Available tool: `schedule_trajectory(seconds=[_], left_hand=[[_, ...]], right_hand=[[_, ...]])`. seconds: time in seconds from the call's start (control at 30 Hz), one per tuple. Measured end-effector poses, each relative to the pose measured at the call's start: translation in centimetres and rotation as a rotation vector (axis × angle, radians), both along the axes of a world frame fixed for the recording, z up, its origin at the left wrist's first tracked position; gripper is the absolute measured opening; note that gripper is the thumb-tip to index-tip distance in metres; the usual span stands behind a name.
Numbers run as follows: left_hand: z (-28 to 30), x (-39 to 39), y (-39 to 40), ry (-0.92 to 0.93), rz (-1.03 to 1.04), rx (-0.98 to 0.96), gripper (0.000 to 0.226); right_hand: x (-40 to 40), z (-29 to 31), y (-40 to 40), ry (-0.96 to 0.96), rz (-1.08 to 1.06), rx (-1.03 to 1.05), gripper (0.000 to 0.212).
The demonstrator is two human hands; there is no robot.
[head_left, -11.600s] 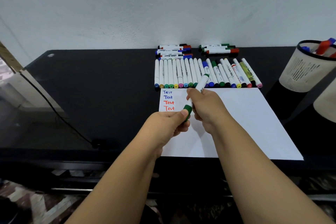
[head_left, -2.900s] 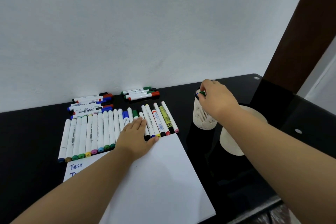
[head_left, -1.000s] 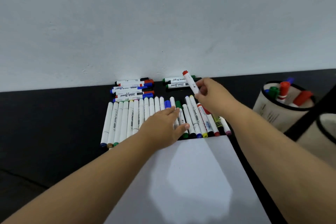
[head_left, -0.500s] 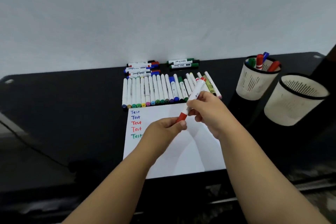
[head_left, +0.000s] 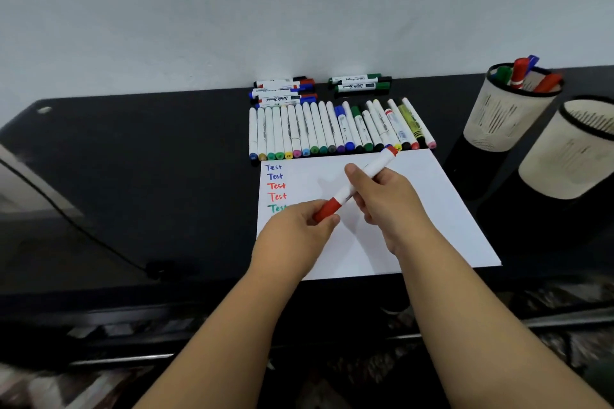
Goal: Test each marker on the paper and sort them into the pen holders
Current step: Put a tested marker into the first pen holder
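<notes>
Red marker (head_left: 362, 184) now off the row and over the paper (head_left: 432, 209); my right hand (head_left: 385, 199) grips its barrel, left hand (head_left: 299, 236) pinches the cap (head_left: 327, 209). Uncapping next, I judge.

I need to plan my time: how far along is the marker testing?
Early. Five "Test" lines are written and a few markers stand in the far pen holder. The red marker is in both hands, cap on. The long marker row remains.
</notes>
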State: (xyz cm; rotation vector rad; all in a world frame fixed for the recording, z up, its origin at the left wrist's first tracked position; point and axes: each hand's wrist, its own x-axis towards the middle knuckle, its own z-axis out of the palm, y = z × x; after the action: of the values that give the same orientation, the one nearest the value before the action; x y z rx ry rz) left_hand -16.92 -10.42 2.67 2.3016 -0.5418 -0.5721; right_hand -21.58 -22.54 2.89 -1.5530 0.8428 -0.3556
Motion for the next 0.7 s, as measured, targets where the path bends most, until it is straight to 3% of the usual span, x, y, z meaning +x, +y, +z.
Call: schedule_trajectory(seconds=[0.27,0.4,0.7], left_hand=[[-0.4,0.4,0.1,-0.260,-0.065,0.117,0.032],[0.0,0.7,0.4,-0.245,-0.125,0.243,0.038],[0.5,0.9,1.8,-0.170,-0.095,0.241,0.047]], right_hand=[[1.2,-0.6,1.1,-0.009,-0.036,-0.027,0.028],[1.6,-0.7,1.4,0.029,-0.019,-0.068,0.029],[2.4,-0.9,2.3,0.076,0.060,-0.032,0.027]])
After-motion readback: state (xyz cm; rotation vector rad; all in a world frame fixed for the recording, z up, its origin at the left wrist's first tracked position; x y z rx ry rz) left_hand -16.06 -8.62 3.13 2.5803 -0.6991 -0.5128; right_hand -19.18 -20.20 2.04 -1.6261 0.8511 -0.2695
